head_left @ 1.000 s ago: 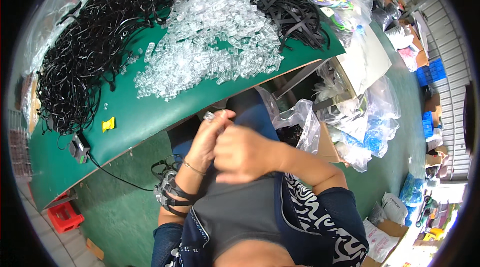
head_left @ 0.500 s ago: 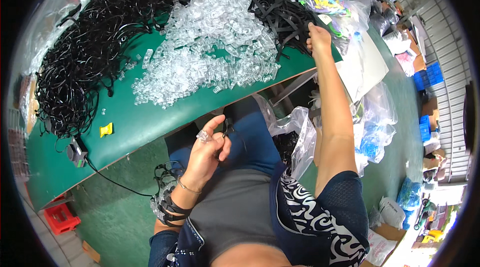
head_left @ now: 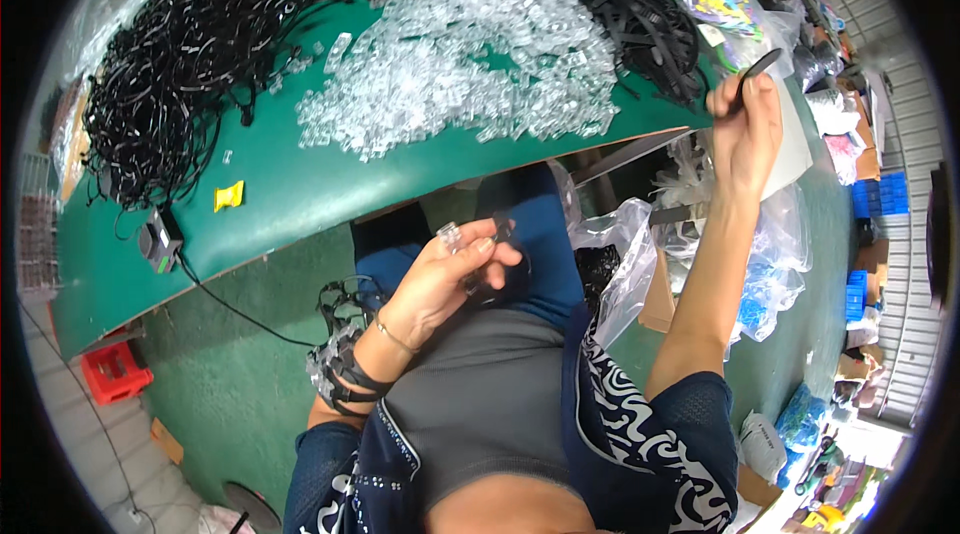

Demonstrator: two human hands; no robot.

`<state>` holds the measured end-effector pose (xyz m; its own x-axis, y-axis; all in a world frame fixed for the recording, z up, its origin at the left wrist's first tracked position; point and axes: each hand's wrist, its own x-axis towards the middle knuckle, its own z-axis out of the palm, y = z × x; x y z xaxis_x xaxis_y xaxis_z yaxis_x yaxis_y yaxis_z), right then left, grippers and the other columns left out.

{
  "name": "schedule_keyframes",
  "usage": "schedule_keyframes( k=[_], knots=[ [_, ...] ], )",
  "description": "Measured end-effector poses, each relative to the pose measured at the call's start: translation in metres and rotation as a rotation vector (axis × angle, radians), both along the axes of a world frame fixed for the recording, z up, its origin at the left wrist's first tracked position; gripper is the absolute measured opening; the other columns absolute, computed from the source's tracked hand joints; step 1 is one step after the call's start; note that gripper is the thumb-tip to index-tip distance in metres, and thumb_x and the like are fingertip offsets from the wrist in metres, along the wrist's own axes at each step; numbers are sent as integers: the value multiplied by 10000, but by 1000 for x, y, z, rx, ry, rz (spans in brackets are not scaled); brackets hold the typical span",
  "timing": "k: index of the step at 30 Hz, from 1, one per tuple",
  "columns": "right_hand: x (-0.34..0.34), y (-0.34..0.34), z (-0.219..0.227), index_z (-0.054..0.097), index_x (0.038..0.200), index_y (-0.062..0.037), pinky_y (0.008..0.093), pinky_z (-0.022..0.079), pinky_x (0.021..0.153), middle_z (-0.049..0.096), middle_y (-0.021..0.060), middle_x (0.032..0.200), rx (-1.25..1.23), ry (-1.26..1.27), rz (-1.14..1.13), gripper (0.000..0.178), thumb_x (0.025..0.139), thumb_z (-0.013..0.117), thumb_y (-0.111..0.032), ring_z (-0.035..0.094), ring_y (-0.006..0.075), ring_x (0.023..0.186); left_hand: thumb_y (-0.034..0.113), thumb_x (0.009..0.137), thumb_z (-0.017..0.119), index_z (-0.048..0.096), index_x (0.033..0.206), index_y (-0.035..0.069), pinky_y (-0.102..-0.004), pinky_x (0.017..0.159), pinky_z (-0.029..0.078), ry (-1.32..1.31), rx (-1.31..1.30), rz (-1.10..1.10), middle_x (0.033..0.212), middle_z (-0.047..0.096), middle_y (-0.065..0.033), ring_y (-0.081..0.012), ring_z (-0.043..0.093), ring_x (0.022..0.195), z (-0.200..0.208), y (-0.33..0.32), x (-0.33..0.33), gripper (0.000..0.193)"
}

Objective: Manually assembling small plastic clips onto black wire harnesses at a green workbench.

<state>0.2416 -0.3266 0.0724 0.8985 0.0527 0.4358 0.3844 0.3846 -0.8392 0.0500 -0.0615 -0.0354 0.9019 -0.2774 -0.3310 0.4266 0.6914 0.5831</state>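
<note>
A single black strap now sits in the right hand, away from its bunch

Farthest left, beyond the left hand, black cords (head_left: pixel 160 124) lie heaped on the green desk (head_left: pixel 300 189). Nearer to that hand, though still to its left, are a small dark device (head_left: pixel 160 239) with a cable and a yellow piece (head_left: pixel 229 196). Black straps with clear pieces (head_left: pixel 345 374) are gathered at the left forearm, behind the hand.

Straight beyond the left hand spreads the big pile of clear plastic pieces (head_left: pixel 470 54). The left hand (head_left: pixel 460 264) itself waits over the lap, much where it was half a second ago, thumb and fingers pinched around a dark strip (head_left: pixel 503 226). One clear piece (head_left: pixel 450 237) shows at its index finger; I can't tell from here how it's held.

To the right, the bunch of black straps (head_left: pixel 645 29) lies on the desk, left of the right hand and farther off. That's where the change is: half a second ago the right hand (head_left: pixel 747 129) was at the bunch's edge, and now it has pulled clear, fingers gripping one curved black strap (head_left: pixel 757 74) that pokes up beyond them. By my reckoning, fetching that strap is done; both hands are occupied, but well apart.
</note>
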Motion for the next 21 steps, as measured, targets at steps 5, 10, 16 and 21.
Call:
schedule_keyframes(
  k=[5, 10, 16, 21],
  knots=[
    [-103, 47, -30, 534, 969, 18, 179, 358, 439, 558, 53, 678, -473, 486, 378, 151, 831, 529, -43, 474, 68, 511, 176, 875, 561, 498, 1164, 0, -264, 624, 442, -92, 23, 40, 821, 615, -65, -118, 528, 665, 2, -2, 5, 344],
    [-145, 86, -61, 544, 963, 12, 152, 340, 433, 555, 26, 683, -522, 697, 523, 135, 843, 549, -50, 467, 26, 510, 143, 880, 543, 491, 1175, -21, -253, 604, 433, -132, 188, 156, 790, 582, -38, -99, 509, 668, 9, 2, -3, 341],
    [-154, 102, -74, 543, 951, 8, 157, 337, 422, 552, 25, 670, -434, 712, 481, 121, 857, 546, -68, 462, 30, 489, 102, 885, 518, 494, 1185, -35, -230, 614, 422, -233, 361, 235, 792, 550, -20, -81, 496, 682, 6, -9, -14, 331],
    [-157, 101, -79, 540, 959, 8, 159, 349, 421, 555, 23, 657, -460, 722, 423, 129, 859, 546, -73, 472, 39, 477, 96, 879, 523, 498, 1181, -46, -233, 635, 410, -216, 261, 261, 781, 535, -19, -83, 486, 685, -2, -6, -14, 335]
  ],
)
